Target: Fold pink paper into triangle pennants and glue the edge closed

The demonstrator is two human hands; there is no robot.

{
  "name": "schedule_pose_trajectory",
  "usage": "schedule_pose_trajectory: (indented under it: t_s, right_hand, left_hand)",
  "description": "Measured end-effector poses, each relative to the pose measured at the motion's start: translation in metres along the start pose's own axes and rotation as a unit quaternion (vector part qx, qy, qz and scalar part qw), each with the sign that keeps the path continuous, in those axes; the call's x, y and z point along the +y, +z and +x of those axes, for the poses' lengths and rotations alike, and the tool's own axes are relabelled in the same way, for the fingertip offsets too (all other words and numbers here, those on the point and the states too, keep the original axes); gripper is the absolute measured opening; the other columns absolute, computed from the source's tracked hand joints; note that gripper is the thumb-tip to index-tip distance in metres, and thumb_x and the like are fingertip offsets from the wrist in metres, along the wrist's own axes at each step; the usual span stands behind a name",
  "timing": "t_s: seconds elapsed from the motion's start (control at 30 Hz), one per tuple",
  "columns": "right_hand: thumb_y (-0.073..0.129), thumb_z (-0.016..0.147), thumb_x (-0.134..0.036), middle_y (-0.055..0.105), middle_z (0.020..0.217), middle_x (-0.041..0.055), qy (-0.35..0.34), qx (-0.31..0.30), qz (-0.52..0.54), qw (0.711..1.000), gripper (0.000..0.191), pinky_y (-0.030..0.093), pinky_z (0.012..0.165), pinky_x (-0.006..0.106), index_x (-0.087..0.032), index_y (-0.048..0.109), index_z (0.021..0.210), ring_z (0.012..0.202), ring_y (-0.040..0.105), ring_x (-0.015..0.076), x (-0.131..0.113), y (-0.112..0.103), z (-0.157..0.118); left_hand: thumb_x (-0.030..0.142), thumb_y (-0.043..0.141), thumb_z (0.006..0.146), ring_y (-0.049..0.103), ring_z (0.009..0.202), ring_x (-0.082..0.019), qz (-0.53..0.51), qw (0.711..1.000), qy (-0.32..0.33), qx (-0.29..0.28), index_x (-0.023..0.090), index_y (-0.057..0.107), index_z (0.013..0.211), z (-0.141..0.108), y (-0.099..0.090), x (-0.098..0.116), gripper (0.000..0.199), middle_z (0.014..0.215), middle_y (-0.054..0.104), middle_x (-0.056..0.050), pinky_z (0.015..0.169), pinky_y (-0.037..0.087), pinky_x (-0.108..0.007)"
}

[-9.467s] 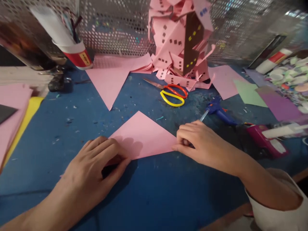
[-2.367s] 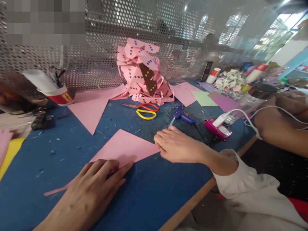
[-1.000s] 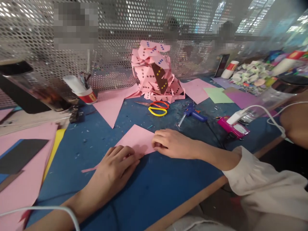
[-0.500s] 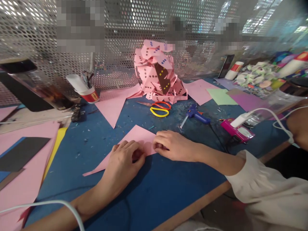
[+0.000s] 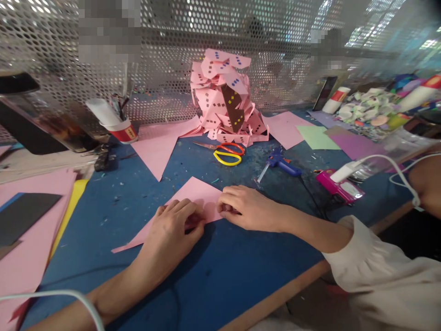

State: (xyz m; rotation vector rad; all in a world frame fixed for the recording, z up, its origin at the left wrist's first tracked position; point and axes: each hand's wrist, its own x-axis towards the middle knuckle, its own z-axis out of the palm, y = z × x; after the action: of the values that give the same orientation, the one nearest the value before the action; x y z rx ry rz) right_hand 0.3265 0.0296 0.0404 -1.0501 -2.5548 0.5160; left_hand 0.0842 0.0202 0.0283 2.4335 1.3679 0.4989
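A sheet of pink paper [image 5: 195,191] lies on the blue table between my hands, with a narrow point reaching to the left. My left hand [image 5: 177,225] rests on its lower left part, fingers curled and thumb near the fingertips at the paper's near edge. At the paper's right corner, my right hand [image 5: 241,207] has its fingers curled and pinched on the edge. Beyond the paper are scissors [image 5: 229,154] with red and yellow handles and a blue glue gun [image 5: 282,164]. Behind them stands a pile of folded pink pieces [image 5: 223,101] with small printed squares.
Pink sheets [image 5: 27,257] and a dark card [image 5: 27,216] lie at the left, near a paper cup [image 5: 124,132] and a bottle [image 5: 62,124]. To the right are a magenta device [image 5: 339,187], a green sheet [image 5: 319,138] and a person's arm [image 5: 427,177].
The view has shifted slightly, moving things at the left a little leftward. My left hand has moved slightly left with the view; both hands remain on the pink paper.
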Motion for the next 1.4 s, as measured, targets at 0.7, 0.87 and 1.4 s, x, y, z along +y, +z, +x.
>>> schedule_pose_trajectory:
  t_s: [0.7, 0.87, 1.4]
  right_hand:
    - [0.059, 0.098, -0.011, 0.066, 0.102, 0.0041, 0.013, -0.002, 0.019, 1.0, 0.009, 0.045, 0.088, 0.031, -0.019, 0.062, 0.099, 0.092, 0.06, 0.0168, -0.0005, -0.0008, -0.0006]
    - [0.059, 0.099, -0.013, 0.066, 0.103, 0.0047, 0.015, -0.003, 0.024, 1.0, 0.007, 0.046, 0.09, 0.032, -0.019, 0.062, 0.1, 0.094, 0.06, 0.017, -0.0009, -0.0016, -0.0007]
    - [0.059, 0.099, -0.013, 0.066, 0.103, 0.0039, 0.014, -0.004, 0.016, 1.0, 0.007, 0.045, 0.089, 0.031, -0.019, 0.062, 0.1, 0.095, 0.06, 0.0168, -0.0018, -0.0016, -0.0007]
  left_hand:
    - [0.021, 0.049, 0.09, 0.059, 0.09, -0.023, -0.014, 1.0, 0.016, 0.0, 0.023, 0.062, 0.089, -0.0058, -0.0033, -0.0046, 0.013, 0.09, 0.068, -0.001, 0.083, 0.038, -0.04]
    - [0.025, 0.053, 0.091, 0.059, 0.088, -0.024, 0.0, 1.0, 0.005, 0.003, 0.023, 0.06, 0.085, -0.006, -0.0023, -0.0038, 0.01, 0.088, 0.069, -0.001, 0.081, 0.038, -0.04]
    - [0.02, 0.053, 0.089, 0.057, 0.09, -0.023, -0.015, 1.0, 0.021, 0.005, 0.023, 0.059, 0.084, -0.0072, -0.003, -0.0051, 0.009, 0.089, 0.067, 0.0, 0.082, 0.037, -0.039]
